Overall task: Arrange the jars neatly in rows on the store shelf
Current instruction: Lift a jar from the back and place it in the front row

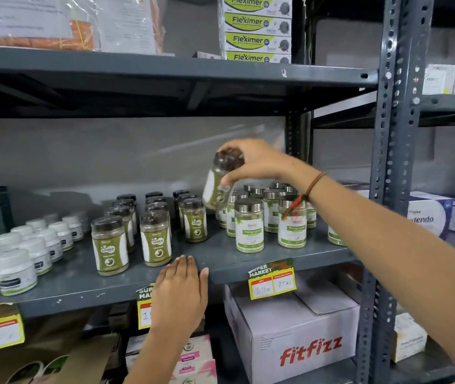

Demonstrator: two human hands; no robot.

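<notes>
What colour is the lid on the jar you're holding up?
Dark brown, under clear shrink wrap, on the jar in the right hand; head view.

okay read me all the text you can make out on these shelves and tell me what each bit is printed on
"Fleximer": green boxes on the top shelf.
"GASKA": dark-lid jars.
"Moringa Leaves": steel-lid jars, partly blurred.
"SUPER MARKET", handwritten "85 Rs" and what looks like "270 Rs": price tag.
"fitfizz": carton below.
"...tendo": box at right, cut off.
White-lid jars, the jar in the right hand, the top-shelf papers: unreadable.

Green-labelled jar (219, 187) (lid seemingly dark brown).
</notes>
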